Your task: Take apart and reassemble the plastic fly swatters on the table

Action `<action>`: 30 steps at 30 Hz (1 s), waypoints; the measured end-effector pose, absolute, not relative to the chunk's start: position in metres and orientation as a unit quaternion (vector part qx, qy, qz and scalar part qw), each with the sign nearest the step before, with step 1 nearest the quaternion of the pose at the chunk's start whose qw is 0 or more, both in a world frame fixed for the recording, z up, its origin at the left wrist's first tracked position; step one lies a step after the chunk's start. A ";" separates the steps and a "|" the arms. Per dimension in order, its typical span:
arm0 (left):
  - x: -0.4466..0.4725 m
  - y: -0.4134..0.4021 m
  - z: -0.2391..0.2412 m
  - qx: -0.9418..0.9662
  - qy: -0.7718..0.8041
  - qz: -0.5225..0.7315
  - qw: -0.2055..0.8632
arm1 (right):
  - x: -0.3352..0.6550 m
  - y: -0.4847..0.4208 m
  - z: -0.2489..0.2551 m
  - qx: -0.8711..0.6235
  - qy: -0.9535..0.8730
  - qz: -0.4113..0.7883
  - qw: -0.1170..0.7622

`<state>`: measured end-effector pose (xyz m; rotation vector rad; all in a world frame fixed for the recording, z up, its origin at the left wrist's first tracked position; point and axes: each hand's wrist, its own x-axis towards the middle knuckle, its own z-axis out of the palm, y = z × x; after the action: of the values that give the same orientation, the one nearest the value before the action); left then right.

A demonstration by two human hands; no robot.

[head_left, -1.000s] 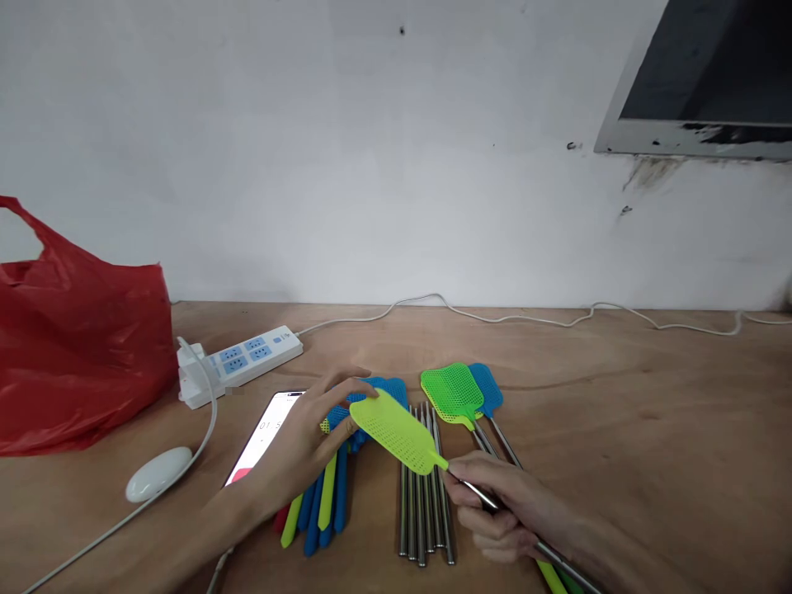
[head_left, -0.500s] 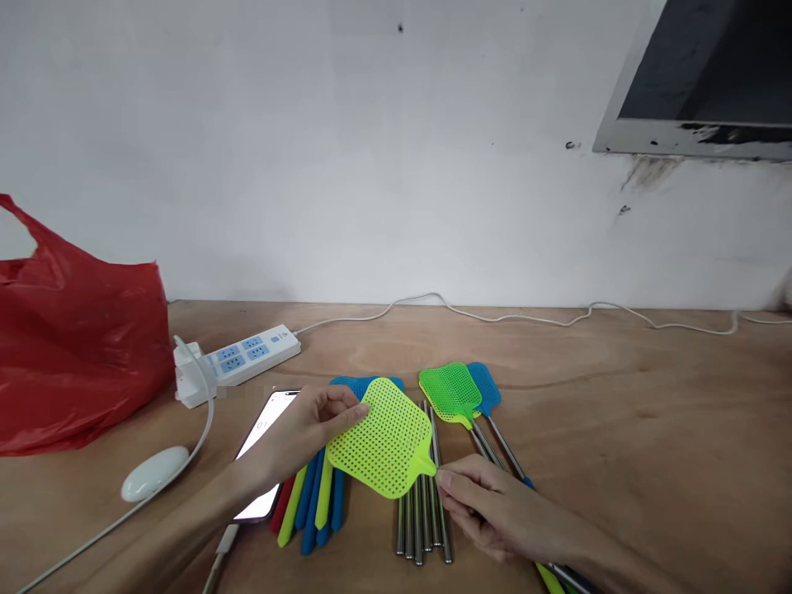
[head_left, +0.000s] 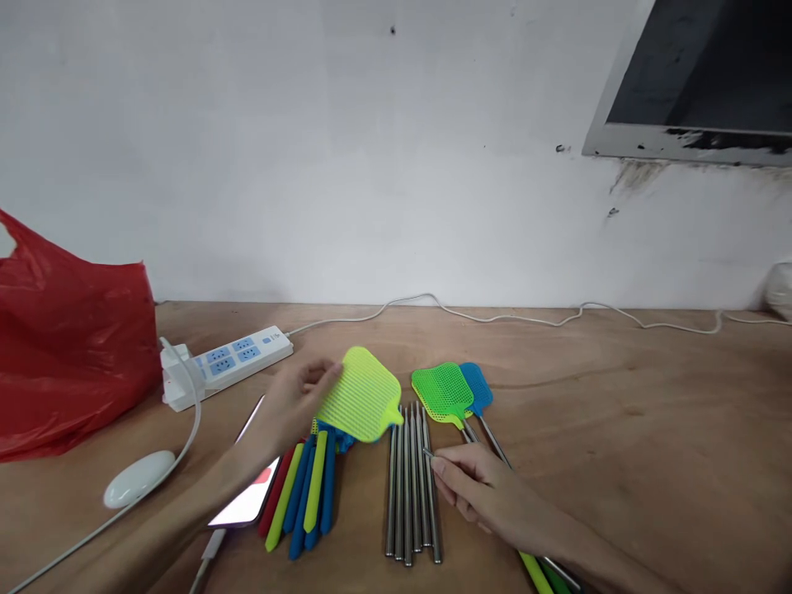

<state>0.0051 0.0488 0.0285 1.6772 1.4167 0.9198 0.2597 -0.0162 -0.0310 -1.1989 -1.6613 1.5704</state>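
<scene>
My left hand [head_left: 309, 398] pinches the left edge of a yellow-green fly swatter head [head_left: 365, 398], a perforated paddle with a short neck pointing right. In the closed fingers of my right hand [head_left: 473, 487] is a thin metal rod [head_left: 428, 452]; only its tip clearly shows, apart from the swatter head's neck. Several loose metal rods [head_left: 405, 495] lie side by side between my hands. Below my left hand are blue, yellow and red plastic handles [head_left: 314, 487]. Behind my right hand lie a green swatter [head_left: 442, 389] and a blue swatter [head_left: 476, 386] with metal shafts.
A lit phone [head_left: 247, 499] with a cable lies under my left forearm. Farther left are a white power strip [head_left: 244, 359], a white oval device [head_left: 139, 478] and a red plastic bag [head_left: 74, 355]. A white cord [head_left: 507, 318] runs along the wall.
The swatter head has moved up and left in my left hand, away from my right hand. Its neck no longer meets my right fingers, where the rod tip now shows. The view shifted slightly.
</scene>
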 end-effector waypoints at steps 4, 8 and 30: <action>0.000 0.056 0.029 0.655 0.547 0.367 0.371 | 0.259 -0.007 -0.039 -0.468 -0.510 0.614 0.380; 0.007 0.048 0.022 0.676 0.537 0.318 0.392 | 0.256 -0.006 -0.035 -0.459 -0.423 0.626 0.467; 0.009 0.031 -0.010 0.649 0.513 0.344 0.444 | 0.261 -0.011 -0.024 -0.388 -0.351 0.712 0.468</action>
<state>0.0088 0.0313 -0.0098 1.6086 1.2722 0.8531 0.2611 -0.0106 -0.0238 -0.9517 -0.8613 1.7464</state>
